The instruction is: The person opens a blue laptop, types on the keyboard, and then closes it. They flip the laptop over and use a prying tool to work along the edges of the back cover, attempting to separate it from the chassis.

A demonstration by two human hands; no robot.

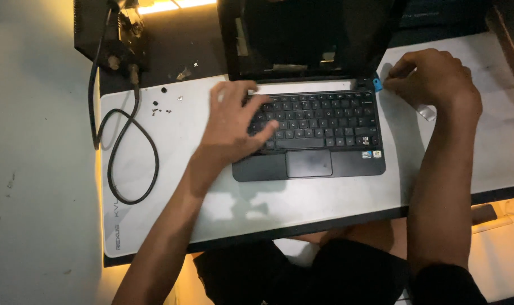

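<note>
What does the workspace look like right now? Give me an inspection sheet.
Surface: pale grey desk mat with dark edging.
Job's things: small black laptop, lid open, screen dark; small blue tool at its right hinge corner.
Clutter: tiny loose screws on the mat.
Grippers: left hand flat on the keyboard; right hand pinching the blue tool.
Cables: black looped cable running to a black box.
Surroundings: dim, light strip above.

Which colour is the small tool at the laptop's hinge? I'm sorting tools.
Bright blue tool, by the right hand; head view.
</note>
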